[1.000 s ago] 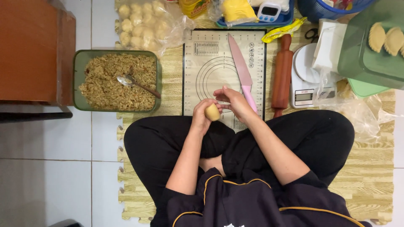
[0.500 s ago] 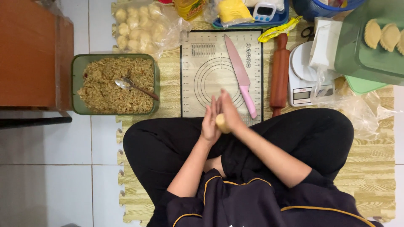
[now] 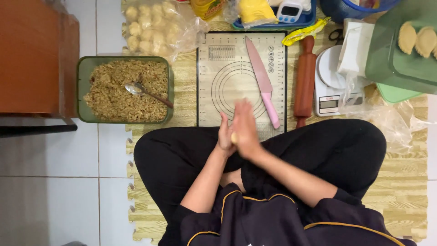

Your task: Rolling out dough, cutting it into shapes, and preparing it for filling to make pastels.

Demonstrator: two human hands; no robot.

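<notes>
A small pale dough ball is pressed between my two palms, just above my crossed legs. My left hand is upright on the left of the ball. My right hand covers it from the right and is blurred with motion. Only a sliver of the dough shows between the palms. Right beyond my hands lies a white pastry mat with printed circles. A pink knife rests on the mat's right half.
A green container of brown shredded filling with a spoon stands left of the mat. A wooden rolling pin, a white kitchen scale, a bag of dough balls and a green tray with folded pastries lie around.
The dough ball was held at my fingertips, then taken between both palms. My hands now press together and rub it, the right hand sliding forward over the left.
</notes>
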